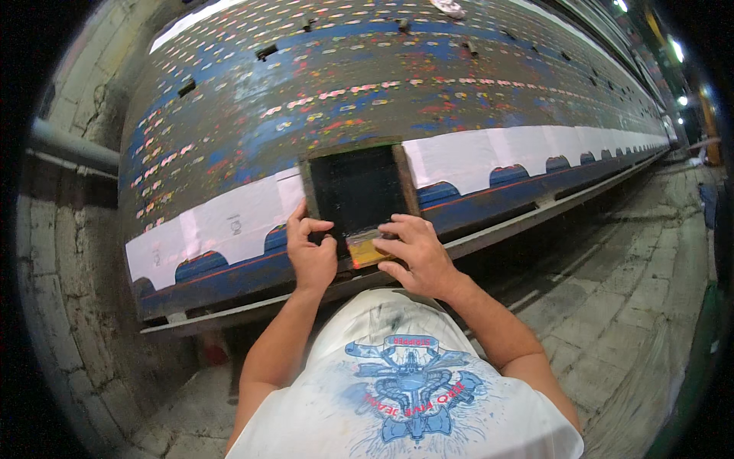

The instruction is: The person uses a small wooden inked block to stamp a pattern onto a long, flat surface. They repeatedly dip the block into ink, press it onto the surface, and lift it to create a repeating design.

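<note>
A rectangular screen-printing frame (pixel 409 178) with a dark mesh lies on the long printing table, close before me. My left hand (pixel 312 249) is at the near left corner of the frame, its fingers around the rim and its thumb and forefinger curled over the inner side. My right hand (pixel 418 252) holds the right end of a flat squeegee (pixel 364 252), yellowish with a greyish upper part, at the frame's near end. White fabric pieces (pixel 229 232) with scalloped cut-outs run along the table's near side, left and right of the frame.
The paint-spotted table (pixel 229 126) stretches far to the right, with small dark clamps or stops (pixel 266 53) on it. A metal rail (pixel 493 232) follows its near edge. A crumpled whitish cloth (pixel 449 8) lies at the far side. A pipe (pixel 74 146) is at left; paved floor (pixel 608 287) at right.
</note>
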`<state>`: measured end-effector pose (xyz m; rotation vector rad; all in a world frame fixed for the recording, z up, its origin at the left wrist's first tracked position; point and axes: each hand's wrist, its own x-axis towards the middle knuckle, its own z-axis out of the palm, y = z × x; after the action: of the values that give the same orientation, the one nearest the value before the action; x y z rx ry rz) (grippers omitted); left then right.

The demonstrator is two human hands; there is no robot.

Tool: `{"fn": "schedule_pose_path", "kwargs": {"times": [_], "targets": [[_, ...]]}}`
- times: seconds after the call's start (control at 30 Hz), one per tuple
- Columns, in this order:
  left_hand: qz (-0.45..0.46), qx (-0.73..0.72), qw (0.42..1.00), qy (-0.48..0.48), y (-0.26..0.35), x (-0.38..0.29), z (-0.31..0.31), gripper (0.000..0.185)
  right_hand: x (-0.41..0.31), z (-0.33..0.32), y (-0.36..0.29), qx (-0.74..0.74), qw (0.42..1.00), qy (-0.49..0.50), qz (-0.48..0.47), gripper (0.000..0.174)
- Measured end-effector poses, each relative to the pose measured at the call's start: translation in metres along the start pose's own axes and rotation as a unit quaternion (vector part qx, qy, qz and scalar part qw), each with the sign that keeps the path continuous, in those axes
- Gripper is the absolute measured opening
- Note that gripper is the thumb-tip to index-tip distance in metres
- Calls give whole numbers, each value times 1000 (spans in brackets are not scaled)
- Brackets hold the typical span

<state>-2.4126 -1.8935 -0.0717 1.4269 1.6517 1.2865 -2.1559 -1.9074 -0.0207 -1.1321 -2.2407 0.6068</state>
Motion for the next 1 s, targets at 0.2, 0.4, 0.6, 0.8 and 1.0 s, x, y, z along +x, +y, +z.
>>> {"fn": "schedule_pose_path", "kwargs": {"times": [0.2,0.4,0.6,0.8,1.0], "targets": [[0,-53,998,40,21,-5,23,25,-36,-10,46,219,954,115,171,45],[44,-98,994,33,49,-16,122,32,-74,-61,121,193,960,139,145,42],[59,-53,997,22,58,-21,221,30,-111,-118,196,202,960,134,139,42],[-20,-123,992,13,55,-20,263,30,-132,-148,234,235,959,102,123,46],[-63,-167,984,23,55,-22,265,29,-130,-158,237,165,977,100,96,43]]}}
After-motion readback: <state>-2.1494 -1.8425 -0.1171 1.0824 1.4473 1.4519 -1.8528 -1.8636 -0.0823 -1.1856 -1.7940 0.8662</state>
